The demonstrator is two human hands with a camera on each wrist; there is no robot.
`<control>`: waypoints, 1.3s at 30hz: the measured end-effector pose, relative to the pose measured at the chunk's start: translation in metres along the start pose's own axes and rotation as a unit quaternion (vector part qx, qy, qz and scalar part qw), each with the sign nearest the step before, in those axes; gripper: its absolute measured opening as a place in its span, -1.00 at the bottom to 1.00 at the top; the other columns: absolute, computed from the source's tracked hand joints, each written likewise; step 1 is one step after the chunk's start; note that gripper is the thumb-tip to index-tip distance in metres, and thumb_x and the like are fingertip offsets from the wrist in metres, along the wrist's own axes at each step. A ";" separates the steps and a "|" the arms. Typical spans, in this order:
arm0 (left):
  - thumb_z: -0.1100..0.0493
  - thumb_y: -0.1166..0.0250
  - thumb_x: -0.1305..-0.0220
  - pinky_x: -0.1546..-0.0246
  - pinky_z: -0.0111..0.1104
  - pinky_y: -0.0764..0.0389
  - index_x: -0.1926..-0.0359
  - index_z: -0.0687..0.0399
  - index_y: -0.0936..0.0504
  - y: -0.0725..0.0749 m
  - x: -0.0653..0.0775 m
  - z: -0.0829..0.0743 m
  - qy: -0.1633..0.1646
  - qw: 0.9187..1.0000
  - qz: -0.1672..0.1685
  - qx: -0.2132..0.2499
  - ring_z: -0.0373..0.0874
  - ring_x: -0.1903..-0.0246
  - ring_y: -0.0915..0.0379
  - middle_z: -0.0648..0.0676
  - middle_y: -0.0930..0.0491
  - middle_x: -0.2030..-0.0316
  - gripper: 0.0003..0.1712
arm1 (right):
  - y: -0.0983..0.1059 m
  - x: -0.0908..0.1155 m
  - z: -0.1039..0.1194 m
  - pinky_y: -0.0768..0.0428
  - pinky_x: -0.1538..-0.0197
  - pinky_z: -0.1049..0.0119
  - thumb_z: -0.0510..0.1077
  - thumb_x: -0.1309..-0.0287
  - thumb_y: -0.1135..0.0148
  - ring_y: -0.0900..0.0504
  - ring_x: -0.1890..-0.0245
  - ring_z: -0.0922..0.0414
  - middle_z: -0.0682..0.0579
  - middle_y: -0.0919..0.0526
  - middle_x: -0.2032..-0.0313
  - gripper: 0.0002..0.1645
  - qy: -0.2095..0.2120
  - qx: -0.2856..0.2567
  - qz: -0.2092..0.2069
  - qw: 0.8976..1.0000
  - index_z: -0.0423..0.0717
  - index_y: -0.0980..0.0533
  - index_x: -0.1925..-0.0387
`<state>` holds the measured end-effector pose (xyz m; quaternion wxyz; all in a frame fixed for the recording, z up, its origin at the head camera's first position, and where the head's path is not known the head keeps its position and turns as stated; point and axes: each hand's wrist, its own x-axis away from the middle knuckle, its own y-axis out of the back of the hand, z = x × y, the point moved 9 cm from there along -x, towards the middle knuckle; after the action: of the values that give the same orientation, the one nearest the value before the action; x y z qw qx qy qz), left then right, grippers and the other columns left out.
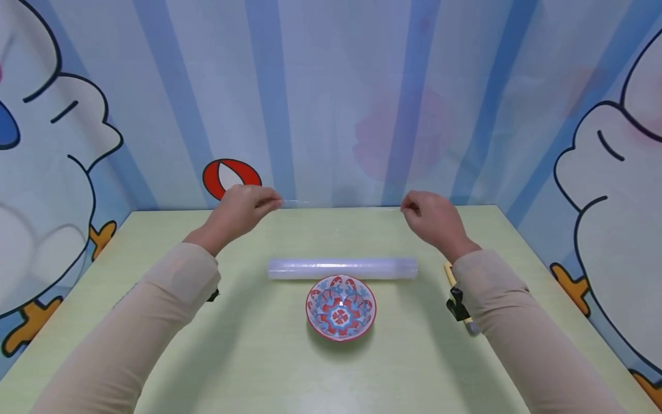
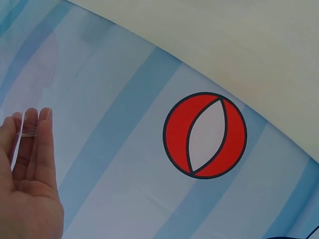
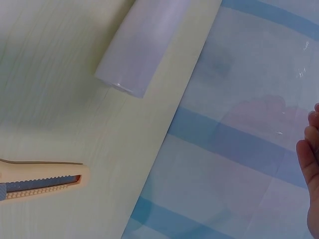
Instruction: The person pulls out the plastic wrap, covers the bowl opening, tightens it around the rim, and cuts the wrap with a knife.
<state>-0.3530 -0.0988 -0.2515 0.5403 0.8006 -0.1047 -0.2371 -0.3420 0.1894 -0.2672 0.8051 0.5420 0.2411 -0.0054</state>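
Observation:
My left hand (image 1: 242, 208) is raised above the far part of the table, thumb and fingertips pinching a thin clear sheet of plastic wrap (image 1: 296, 202). In the left wrist view, the gathered wrap (image 2: 30, 132) lies between thumb and fingers. Level with it on the other side, my right hand (image 1: 433, 221) has curled fingers and appears to grip the opposite edge; its fingertips are partly cut off in the right wrist view. Faint glints mark the film between the hands. Below lies a roll of plastic wrap (image 1: 342, 268), and nearer me a red-and-blue patterned bowl (image 1: 341, 309) stands upright.
A yellow utility knife (image 3: 42, 179) lies right of the roll, partly under my right forearm in the head view. The pale green table (image 1: 258, 368) ends at a striped backdrop (image 1: 331, 103) with cartoon figures on both sides.

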 end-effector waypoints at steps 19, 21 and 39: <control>0.07 -0.18 -0.26 0.32 -0.31 -0.56 0.12 0.05 -0.65 0.011 0.015 -0.016 -0.008 1.000 -0.019 -0.018 -0.16 0.43 -0.51 0.03 -0.68 0.34 -0.74 | 0.013 0.018 0.006 -0.52 0.25 0.14 -0.16 -0.26 0.04 -0.54 0.39 0.08 -0.05 -0.63 0.33 -0.76 0.030 -0.014 0.007 0.999 -0.11 -0.56 0.27; 0.06 -0.19 -0.25 0.32 -0.31 -0.57 0.13 0.04 -0.66 0.012 0.022 -0.022 -0.013 0.999 -0.024 -0.022 -0.17 0.45 -0.52 0.01 -0.68 0.35 -0.75 | 0.016 0.027 0.010 -0.50 0.26 0.16 -0.16 -0.25 0.04 -0.52 0.40 0.10 -0.02 -0.62 0.35 -0.77 0.037 -0.013 0.014 0.999 -0.09 -0.56 0.28; 0.18 -0.39 0.00 0.41 -0.47 -0.61 0.26 0.01 -0.69 -0.004 0.125 -0.068 -0.183 0.978 -0.084 -0.054 -0.34 0.44 -0.58 -0.10 -0.67 0.38 -0.80 | 0.020 0.124 0.054 -0.52 0.38 0.39 -0.27 0.08 -0.32 -0.47 0.42 0.35 0.25 -0.56 0.41 -0.79 0.225 0.025 -0.010 0.974 0.08 -0.55 0.38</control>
<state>-0.2114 -0.0947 -0.2683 0.5327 0.7188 -0.1211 -0.4300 -0.2061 0.1814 -0.2831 0.7164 0.5467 0.4211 0.1026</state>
